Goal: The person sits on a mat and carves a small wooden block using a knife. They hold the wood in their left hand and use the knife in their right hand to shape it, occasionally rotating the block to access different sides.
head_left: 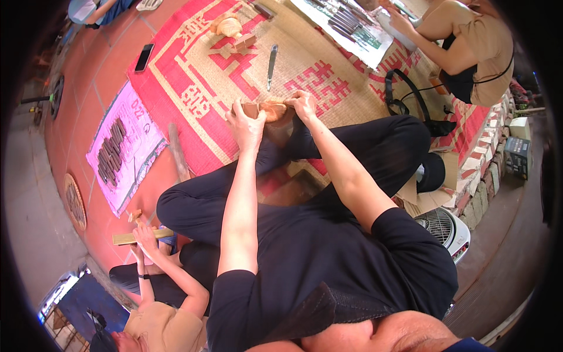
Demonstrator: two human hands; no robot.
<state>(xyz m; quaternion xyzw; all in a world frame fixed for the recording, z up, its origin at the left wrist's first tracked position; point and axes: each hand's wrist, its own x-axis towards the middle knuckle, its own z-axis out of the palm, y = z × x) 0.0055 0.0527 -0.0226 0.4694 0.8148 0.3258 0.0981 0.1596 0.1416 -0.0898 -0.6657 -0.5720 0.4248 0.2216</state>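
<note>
Seated cross-legged, I hold both forearms out in front of me over a woven mat. My left hand [247, 128] is closed round a reddish-brown block [251, 110], thumb on its right side and fingers on its left. Beside the block, a pale carved wooden piece [272, 110] with rounded forms appears to touch it. My right hand [303, 105] pinches the right end of that carving, with its fingers bent. Just beyond my hands a slim grey blade-like tool [272, 67] lies on the mat.
Farther off lie another wood carving [227, 26] and a brown block [244, 43]. Dark tools rest on a pink cloth [130, 176] at left, near a phone [143, 57] and a stick [177, 151]. People sit lower left and upper right. A fan [443, 230] stands at right.
</note>
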